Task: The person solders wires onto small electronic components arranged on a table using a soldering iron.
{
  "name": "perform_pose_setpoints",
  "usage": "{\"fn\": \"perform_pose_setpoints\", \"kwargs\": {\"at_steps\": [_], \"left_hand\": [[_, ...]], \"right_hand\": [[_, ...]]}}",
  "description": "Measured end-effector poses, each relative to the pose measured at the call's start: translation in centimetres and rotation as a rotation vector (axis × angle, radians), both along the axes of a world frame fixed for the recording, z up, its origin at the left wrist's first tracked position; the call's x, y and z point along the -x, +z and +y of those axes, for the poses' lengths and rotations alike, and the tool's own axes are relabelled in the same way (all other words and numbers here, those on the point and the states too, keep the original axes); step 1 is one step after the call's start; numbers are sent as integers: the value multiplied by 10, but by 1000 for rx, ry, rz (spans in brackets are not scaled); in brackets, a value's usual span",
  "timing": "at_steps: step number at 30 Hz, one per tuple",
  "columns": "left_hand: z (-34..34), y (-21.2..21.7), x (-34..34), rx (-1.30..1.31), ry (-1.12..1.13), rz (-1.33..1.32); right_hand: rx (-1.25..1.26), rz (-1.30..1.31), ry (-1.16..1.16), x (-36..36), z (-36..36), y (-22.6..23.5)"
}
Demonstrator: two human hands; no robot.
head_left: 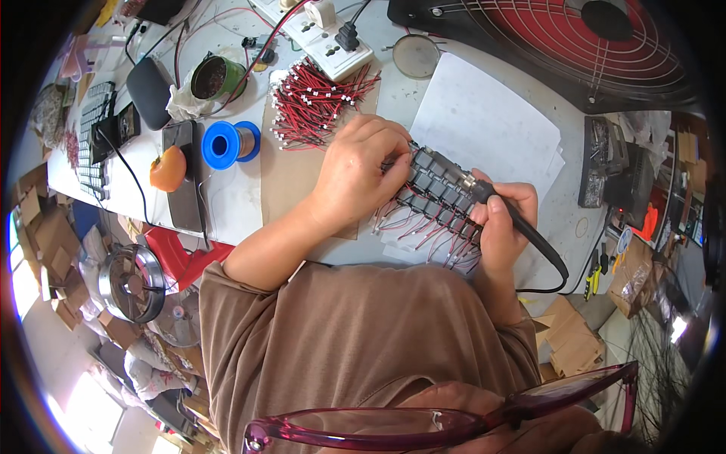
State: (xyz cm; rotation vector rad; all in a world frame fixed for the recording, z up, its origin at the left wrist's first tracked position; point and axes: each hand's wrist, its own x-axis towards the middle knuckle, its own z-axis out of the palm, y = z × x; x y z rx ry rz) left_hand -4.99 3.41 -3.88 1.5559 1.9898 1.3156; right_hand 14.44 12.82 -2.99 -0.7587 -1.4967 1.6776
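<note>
Several small black modules (432, 186) stand in rows on the table in front of me, with thin red and black wires (423, 225) hanging from their near side. My right hand (510, 219) is closed around a black soldering iron (535, 236), whose metal shaft points left over the modules. At the left end of the rows, my left hand (365, 163) is pinched together; what its fingertips hold is hidden. A heap of red and black wires with white connectors (318, 102) lies just beyond that hand, on brown cardboard (286, 178).
A blue solder spool (246, 141), an orange fruit (168, 169) on a dark phone (181, 208) and a green tin (236, 82) stand left. Behind are a power strip (355, 63), white paper (484, 113) and a large fan (567, 45). The iron's cord loops right.
</note>
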Motion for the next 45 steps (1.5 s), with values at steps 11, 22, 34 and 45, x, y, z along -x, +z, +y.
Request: {"fn": "perform_pose_setpoints", "kwargs": {"at_steps": [11,22,34,45], "left_hand": [[-3,-2,2,-40,56,67],[-69,28,58,174,93,438],[-71,21,55,468,64,884],[-52,46,21,236,192,-41]], "right_hand": [[-31,-22,43,3,-1,1],[-16,-72,-24,-4,1,1],[24,-62,-31,1,0,12],[47,-70,-19,-5,4,12]]}}
